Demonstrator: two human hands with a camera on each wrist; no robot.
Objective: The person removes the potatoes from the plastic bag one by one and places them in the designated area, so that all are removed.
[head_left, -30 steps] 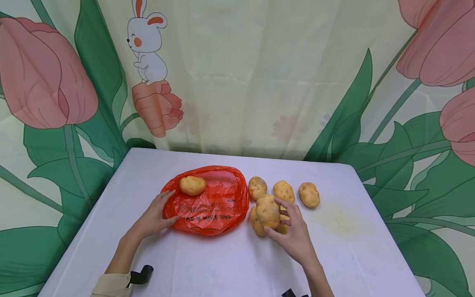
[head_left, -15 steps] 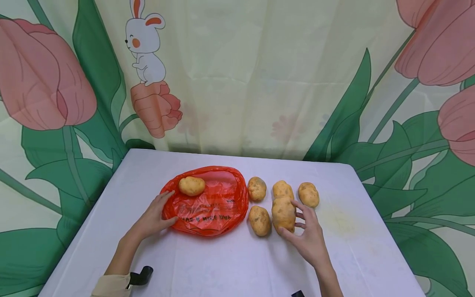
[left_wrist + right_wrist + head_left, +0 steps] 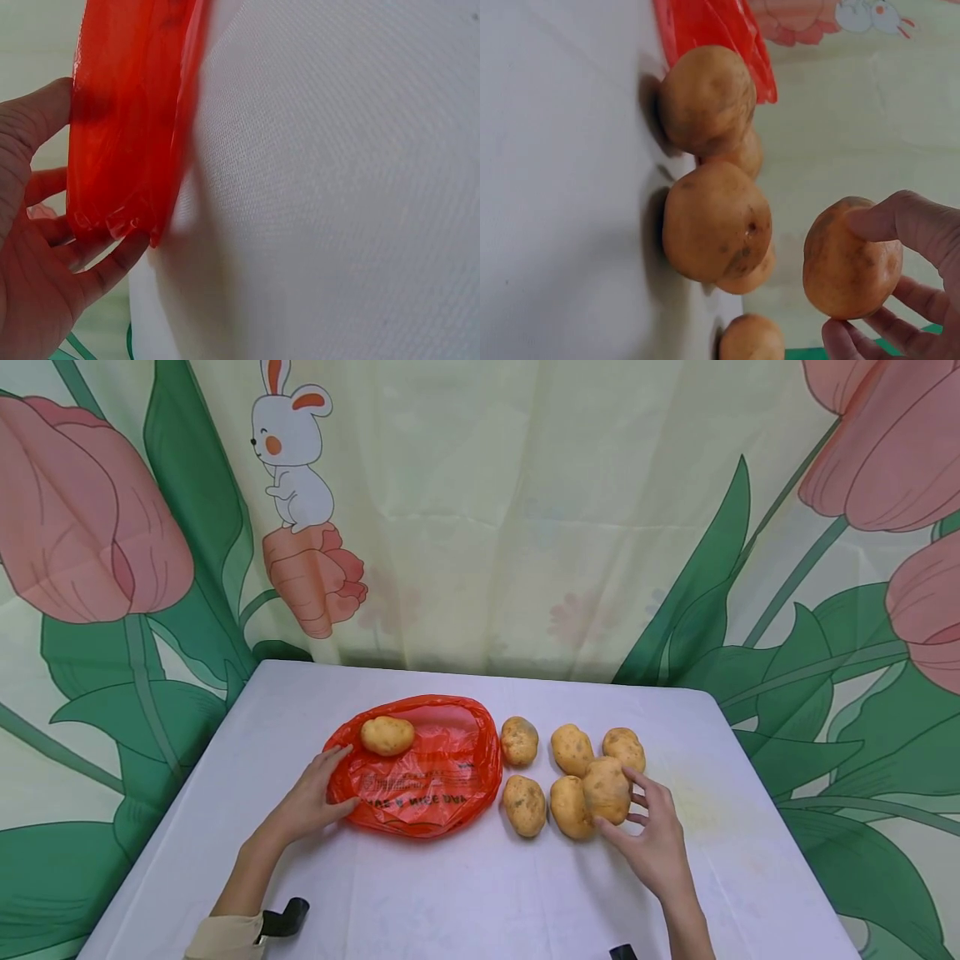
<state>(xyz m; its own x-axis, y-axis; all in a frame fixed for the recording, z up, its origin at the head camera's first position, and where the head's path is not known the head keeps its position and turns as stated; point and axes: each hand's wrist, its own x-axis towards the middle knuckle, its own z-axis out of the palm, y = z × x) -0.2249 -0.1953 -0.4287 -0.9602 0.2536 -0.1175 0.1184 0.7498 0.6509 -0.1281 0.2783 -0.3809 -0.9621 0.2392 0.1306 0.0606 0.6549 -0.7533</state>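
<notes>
My right hand (image 3: 654, 837) holds a potato (image 3: 606, 788) between thumb and fingers. In the right wrist view this held potato (image 3: 846, 270) is up off the white tablecloth, to the right of the other potatoes (image 3: 716, 225). From the head view it overlaps a front-row potato (image 3: 572, 807) and comes close to the back-right potato (image 3: 624, 748). My left hand (image 3: 311, 799) rests, fingers spread, against the left side of a red plastic bag (image 3: 442, 777). The bag's mouth is spread wide, and one potato (image 3: 387, 736) lies in it at the back left.
More potatoes stand right of the bag: one at the back (image 3: 519, 742), one in front of it (image 3: 524, 807) and another in the back row (image 3: 572, 749). The white-covered table (image 3: 435, 902) ends at a printed curtain (image 3: 480, 527) behind.
My right hand has carried its potato rightward, from over the front-left potato past the front-row one beside it. My left hand and the bag have stayed put.
</notes>
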